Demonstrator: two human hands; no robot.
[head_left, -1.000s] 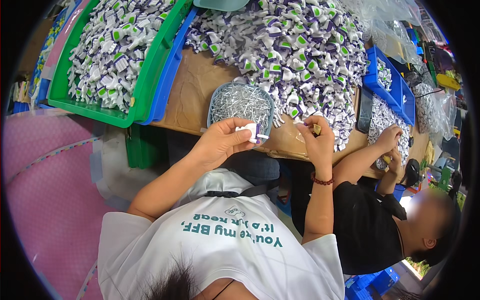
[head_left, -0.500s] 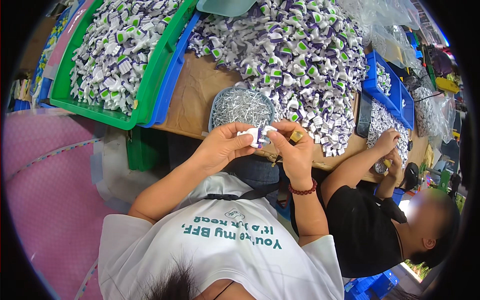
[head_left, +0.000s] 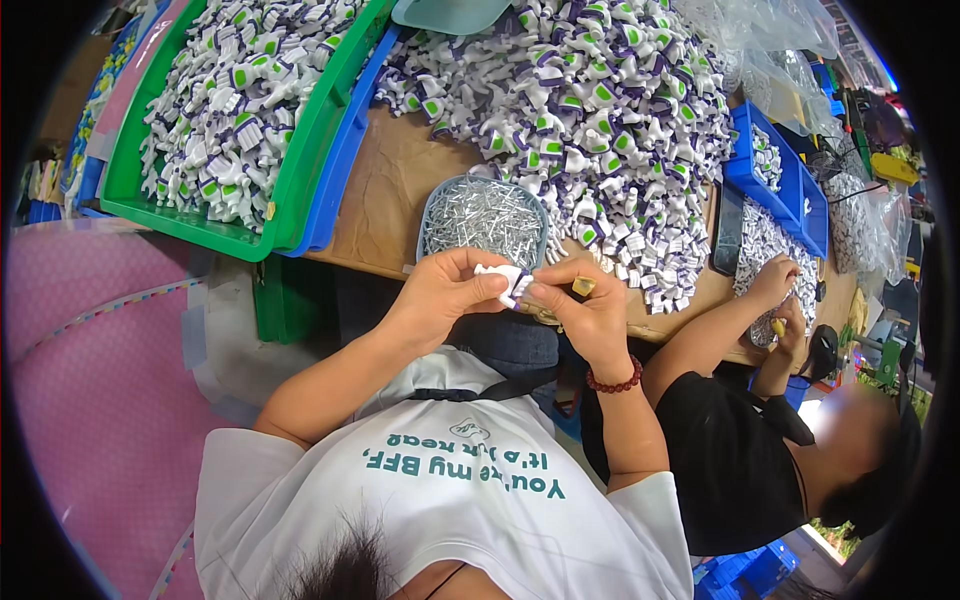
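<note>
Both of my hands meet in front of me, just past the table's near edge. Between the fingertips of my left hand (head_left: 440, 290) is a small white and purple plastic toy figure part (head_left: 508, 284). My right hand (head_left: 590, 310) pinches the opposite end of that part, its fingers closed. A yellow-handled tool (head_left: 583, 286) is tucked in the right hand as well, mostly hidden by the fingers. Right behind the hands stands a grey-blue tray (head_left: 424, 232) full of silver screws or pins (head_left: 485, 222).
A big heap of white, purple and green toy parts (head_left: 600, 130) covers the table (head_left: 375, 190). More fill a green crate (head_left: 270, 235) at left, beside a blue crate (head_left: 325, 225). At right are a dark phone-like slab (head_left: 728, 230), blue bins (head_left: 770, 185) and a co-worker in black (head_left: 720, 460).
My right hand has shifted slightly, its thumb now lower against the toy part. The part has tilted, and the tool's dark shaft is harder to see. The left hand barely moved.
</note>
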